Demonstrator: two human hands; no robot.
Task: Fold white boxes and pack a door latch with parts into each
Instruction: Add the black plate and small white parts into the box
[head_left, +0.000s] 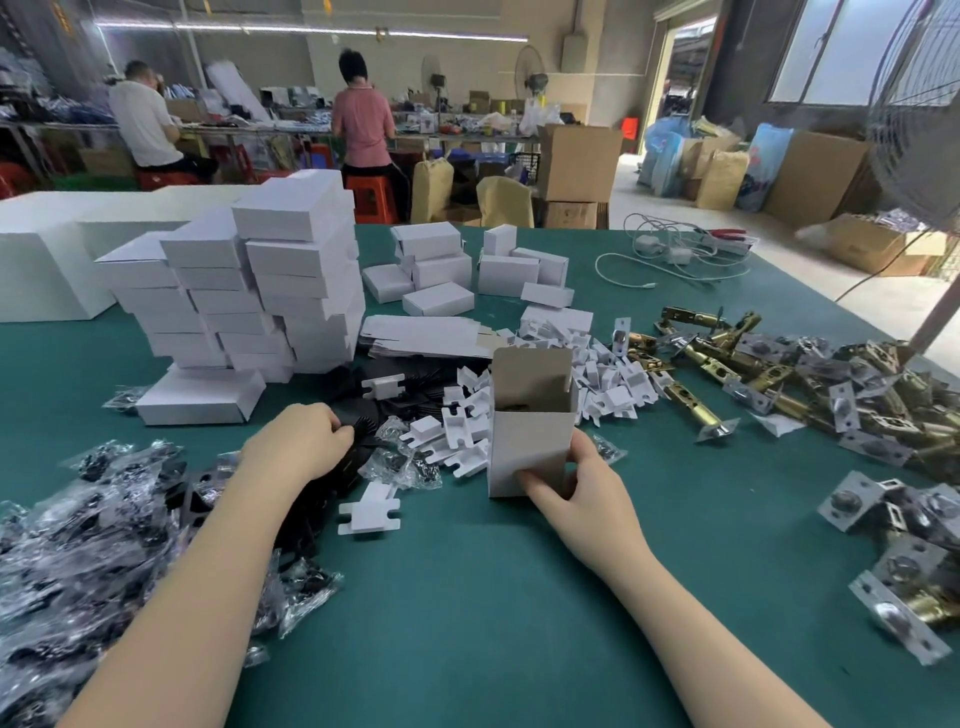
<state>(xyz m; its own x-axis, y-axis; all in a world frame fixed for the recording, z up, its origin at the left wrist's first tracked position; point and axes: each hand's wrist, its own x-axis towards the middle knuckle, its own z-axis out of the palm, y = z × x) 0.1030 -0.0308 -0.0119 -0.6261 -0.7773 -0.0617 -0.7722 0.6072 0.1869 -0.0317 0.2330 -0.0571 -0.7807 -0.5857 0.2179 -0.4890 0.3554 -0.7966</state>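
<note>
Two bare hands are working over a green matte table. The right hand is gripping a small white cardboard box that is standing upright near the table's middle, thumb and fingers curling round its lower end. The box's top flap is standing open, showing raw brown card inside, and something brassy is showing dimly within. The left hand is reaching into a fan of thin black flat pieces, its fingers curling together on one edge. Crinkly clear plastic bags of dark parts are lying at the left. White die-cut card inserts are lying heaped behind the box, beside shiny brass door latches with silvery plates. Closed white boxes are sitting stacked at the back left.
</note>
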